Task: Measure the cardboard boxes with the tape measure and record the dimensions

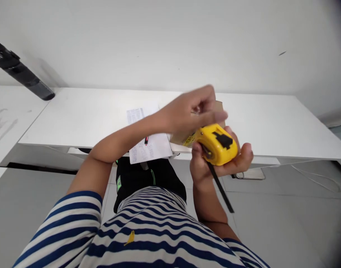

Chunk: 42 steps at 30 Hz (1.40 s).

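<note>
Tape measure (219,145) sits in right hand (228,168), label blurred.

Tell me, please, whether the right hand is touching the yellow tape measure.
Touching. The head view shows the tape measure lying in the upturned right hand, with the thumb and fingers curled against its yellow case.

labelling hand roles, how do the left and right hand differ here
The right hand cups the yellow tape measure from below, palm up; the left hand sits over it palm down, fingers curled. The right forearm rises steeply; the left forearm reaches across from the side. Both touch it.
</note>
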{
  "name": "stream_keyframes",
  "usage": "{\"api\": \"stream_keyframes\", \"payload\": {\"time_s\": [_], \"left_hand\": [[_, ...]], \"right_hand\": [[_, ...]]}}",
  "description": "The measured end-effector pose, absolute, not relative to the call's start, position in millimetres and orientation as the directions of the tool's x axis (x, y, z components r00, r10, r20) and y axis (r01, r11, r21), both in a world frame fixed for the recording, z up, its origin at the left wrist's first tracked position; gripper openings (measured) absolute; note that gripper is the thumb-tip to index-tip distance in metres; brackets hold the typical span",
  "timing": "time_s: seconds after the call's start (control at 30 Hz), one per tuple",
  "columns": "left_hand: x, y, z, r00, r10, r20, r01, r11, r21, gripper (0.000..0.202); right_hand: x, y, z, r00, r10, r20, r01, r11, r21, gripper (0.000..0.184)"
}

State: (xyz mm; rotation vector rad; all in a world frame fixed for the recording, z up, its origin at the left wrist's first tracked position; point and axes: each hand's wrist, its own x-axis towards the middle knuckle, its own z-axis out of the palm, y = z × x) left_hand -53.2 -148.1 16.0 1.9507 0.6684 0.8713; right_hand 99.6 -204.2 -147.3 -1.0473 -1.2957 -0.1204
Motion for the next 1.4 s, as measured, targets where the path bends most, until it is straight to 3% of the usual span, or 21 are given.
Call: {"api": "stream_keyframes", "payload": {"time_s": [0.07, 0.13, 0.23, 0.33, 0.4, 0.5, 0.6, 0.7, 0.83, 0.93, 1.03, 1.1, 1.27, 1.33, 1.4], "left_hand": [[-70, -172, -4, 0.664, 0.674, 0.323, -0.081, -0.365, 0.928, 0.052], [-83, -184, -32, 0.628, 0.701, 0.338, -0.257, -0.223, 0.94, 0.065], [-96, -179, -64, 0.396, 0.891, 0.224, -0.449, -0.025, 0.893, 0.068], [-114, -143, -76, 0.128, 0.989, -0.074, -0.633, 0.139, 0.762, 0.046], [-134, -108, -82, 0.13, 0.961, -0.244, -0.702, 0.262, 0.662, 0.038], [-168, -59, -100, 0.125, 0.941, -0.313, -0.811, 0.279, 0.515, 0.039], [-189, -32, -125, 0.131, 0.933, -0.336, -0.862, 0.275, 0.427, 0.039], [-193, -23, -143, 0.142, 0.943, -0.302, -0.866, 0.266, 0.424, 0.032], [-192, -22, -148, 0.205, 0.945, -0.255, -0.86, 0.299, 0.414, 0.029], [-195, -18, -151, 0.225, 0.936, -0.269, -0.871, 0.317, 0.376, 0.03], [-198, -14, -155, 0.221, 0.933, -0.283, -0.886, 0.313, 0.342, 0.03], [-198, -13, -158, 0.231, 0.931, -0.281, -0.885, 0.321, 0.338, 0.032], [-189, -13, -159, 0.18, 0.925, -0.334, -0.861, 0.313, 0.402, 0.036], [-184, -14, -159, 0.164, 0.925, -0.342, -0.837, 0.314, 0.448, 0.037], [-181, -15, -158, 0.161, 0.928, -0.336, -0.81, 0.319, 0.492, 0.038]], "right_hand": [[81, -201, -152, 0.293, 0.332, 0.896, 0.551, 0.708, -0.442, 0.083], [57, -196, -150, 0.261, 0.235, 0.936, 0.523, 0.781, -0.342, 0.076], [25, -182, -141, 0.074, 0.395, 0.916, 0.556, 0.746, -0.367, 0.07], [11, -164, -133, -0.295, 0.613, 0.733, 0.549, 0.737, -0.395, 0.08], [11, -152, -131, -0.5, 0.654, 0.568, 0.563, 0.744, -0.361, 0.078], [13, -132, -132, -0.657, 0.721, 0.218, 0.699, 0.692, -0.181, 0.058], [7, -109, -130, -0.669, 0.738, -0.086, 0.739, 0.673, 0.035, 0.063], [-1, -80, -127, -0.711, 0.687, -0.15, 0.669, 0.726, 0.159, 0.053], [8, -50, -134, -0.887, 0.459, -0.041, 0.442, 0.873, 0.207, 0.041], [31, -45, -151, -0.901, 0.382, 0.207, 0.418, 0.893, 0.17, 0.041], [54, -50, -173, -0.73, 0.446, 0.518, 0.549, 0.834, 0.057, 0.029], [64, -55, -185, -0.593, 0.488, 0.641, 0.607, 0.794, -0.042, 0.032], [64, -68, -200, -0.38, 0.603, 0.702, 0.531, 0.763, -0.368, 0.033], [60, -73, -199, -0.374, 0.689, 0.62, 0.372, 0.724, -0.581, 0.033], [55, -79, -195, -0.478, 0.727, 0.493, 0.194, 0.635, -0.748, 0.033]]}}
